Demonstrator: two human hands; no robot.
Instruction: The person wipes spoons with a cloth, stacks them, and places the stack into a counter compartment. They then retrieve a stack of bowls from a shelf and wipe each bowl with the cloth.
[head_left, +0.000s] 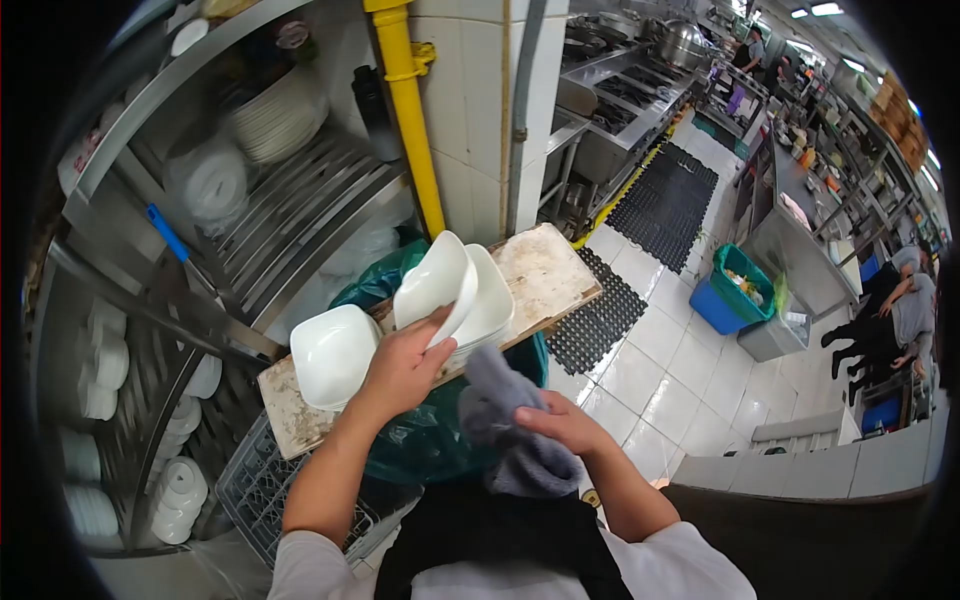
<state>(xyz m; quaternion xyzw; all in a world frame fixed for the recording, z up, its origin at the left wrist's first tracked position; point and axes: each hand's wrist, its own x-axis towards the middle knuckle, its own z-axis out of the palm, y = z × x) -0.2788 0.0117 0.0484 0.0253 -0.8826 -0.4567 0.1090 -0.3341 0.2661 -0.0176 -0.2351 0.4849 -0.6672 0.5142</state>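
My left hand (405, 365) grips the edge of a white square bowl (437, 283), which is tilted over a stack of similar white bowls (490, 300). Another white bowl (333, 355) sits to the left on the same worn wooden board (545, 268). In my right hand (565, 425) is a bunched grey cloth (510, 430), held in front of my apron and hanging down, to the right of the bowls. The cloth does not touch the tilted bowl.
Metal shelves (300, 215) with plates stand at the left, beside a yellow pipe (410, 120). Under the board are a green bag (425, 440) and a grey rack (270, 490). Bins (735, 290) stand on the tiled floor. People (900, 300) are at the far right.
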